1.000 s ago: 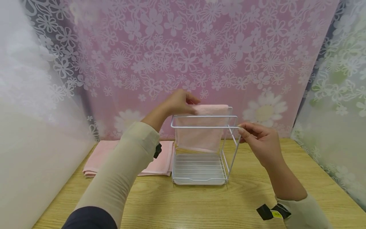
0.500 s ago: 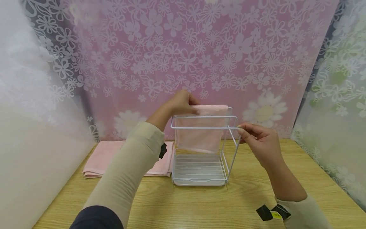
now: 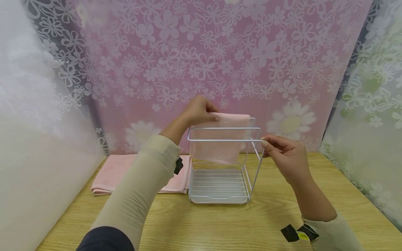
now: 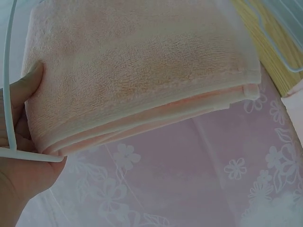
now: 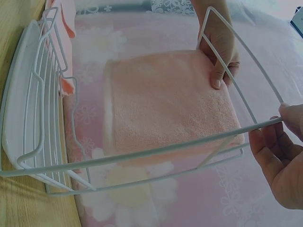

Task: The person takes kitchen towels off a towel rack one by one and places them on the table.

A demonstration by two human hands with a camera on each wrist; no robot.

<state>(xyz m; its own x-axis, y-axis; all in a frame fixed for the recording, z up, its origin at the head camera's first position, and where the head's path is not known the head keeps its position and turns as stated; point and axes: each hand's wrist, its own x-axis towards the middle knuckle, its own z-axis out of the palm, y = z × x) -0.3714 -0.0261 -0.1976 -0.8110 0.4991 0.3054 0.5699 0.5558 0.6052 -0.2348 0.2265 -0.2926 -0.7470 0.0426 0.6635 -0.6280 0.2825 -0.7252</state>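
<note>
A folded pink towel (image 3: 216, 150) hangs at the back bar of a white wire rack (image 3: 224, 140). My left hand (image 3: 200, 111) pinches the towel's top edge near its left end, thumb in front; the right wrist view shows the same grip on the towel (image 5: 170, 99). In the left wrist view the layered edges of the towel (image 4: 142, 71) face the camera. With thumb and fingertips my right hand (image 3: 286, 157) grips the rack's front right top corner. Part of the towel is behind the rack's front bars in the head view.
Another folded pink towel (image 3: 114, 170) lies on the wooden table (image 3: 201, 226) left of the rack, partly behind my left sleeve. A white tray (image 3: 220, 200) sits under the rack's bottom wires. A pink flowered sheet (image 3: 204, 52) stands behind, with pale sheets at both sides.
The towel in my left hand has risen a little and shifted slightly left, its lower edge now higher above the tray. My right hand and the rack have stayed put.
</note>
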